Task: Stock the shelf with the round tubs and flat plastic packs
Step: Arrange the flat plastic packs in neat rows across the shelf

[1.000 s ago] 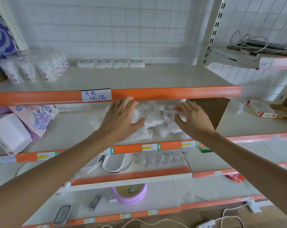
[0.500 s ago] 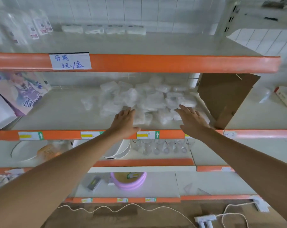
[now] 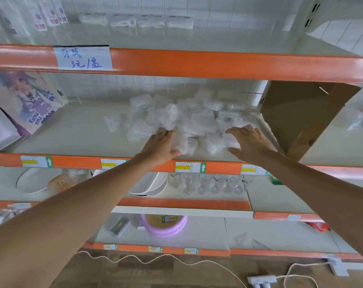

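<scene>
A loose heap of clear plastic tubs and flat packs (image 3: 186, 119) lies on the middle shelf (image 3: 72, 138), right of centre. My left hand (image 3: 160, 147) rests flat at the heap's front left edge, fingers straight and touching a pack. My right hand (image 3: 248, 142) lies flat against the front right of the heap, fingers spread. Neither hand grips anything. One stray pack (image 3: 112, 122) sits apart to the left of the heap.
A brown cardboard panel (image 3: 301, 119) stands right of the heap. Purple printed bags (image 3: 24, 98) lean at the shelf's left. The orange upper shelf rail (image 3: 218, 64) hangs close overhead. Glasses (image 3: 207, 183) and white plates (image 3: 151, 183) sit one shelf below.
The view has dropped and come closer to the middle shelf. Both hands stay flat at the front of the heap, having drawn slightly back toward the shelf's front edge.
</scene>
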`<state>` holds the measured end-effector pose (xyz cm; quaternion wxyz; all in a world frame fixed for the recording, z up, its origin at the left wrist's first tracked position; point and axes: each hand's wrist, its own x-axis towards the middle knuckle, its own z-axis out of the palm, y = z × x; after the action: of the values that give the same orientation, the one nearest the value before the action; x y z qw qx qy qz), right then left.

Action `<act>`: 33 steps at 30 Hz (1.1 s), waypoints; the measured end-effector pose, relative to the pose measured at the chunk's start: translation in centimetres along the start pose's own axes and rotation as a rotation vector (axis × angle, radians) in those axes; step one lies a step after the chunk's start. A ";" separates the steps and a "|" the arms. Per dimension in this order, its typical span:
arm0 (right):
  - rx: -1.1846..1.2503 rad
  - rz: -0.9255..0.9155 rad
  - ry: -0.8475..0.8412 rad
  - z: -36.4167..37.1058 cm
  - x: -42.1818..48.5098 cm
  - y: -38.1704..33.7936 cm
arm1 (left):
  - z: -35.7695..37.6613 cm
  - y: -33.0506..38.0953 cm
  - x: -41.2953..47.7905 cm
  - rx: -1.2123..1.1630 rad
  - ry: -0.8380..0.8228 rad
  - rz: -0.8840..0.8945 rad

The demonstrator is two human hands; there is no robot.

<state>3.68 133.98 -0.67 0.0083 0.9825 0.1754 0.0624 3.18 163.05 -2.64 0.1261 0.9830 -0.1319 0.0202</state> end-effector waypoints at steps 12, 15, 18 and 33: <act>0.059 -0.016 0.041 -1.9 -1.1 -3.6 | -1.9 0.9 -2.0 -0.020 0.000 -0.037; 0.061 -0.046 0.050 -2.8 -1.7 -5.0 | -3.5 0.9 -3.6 -0.041 0.024 -0.020; 0.063 -0.084 0.046 -4.3 -2.4 -6.3 | -5.3 0.9 -5.6 -0.080 0.056 -0.002; 0.036 -0.195 0.102 -18.8 -6.0 -11.3 | -20.6 1.3 -12.8 -0.112 0.111 0.076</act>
<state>-8.18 142.37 16.87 -0.0121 0.9562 0.2717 0.1083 -9.69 170.28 16.72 0.1872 0.9661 -0.1626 0.0719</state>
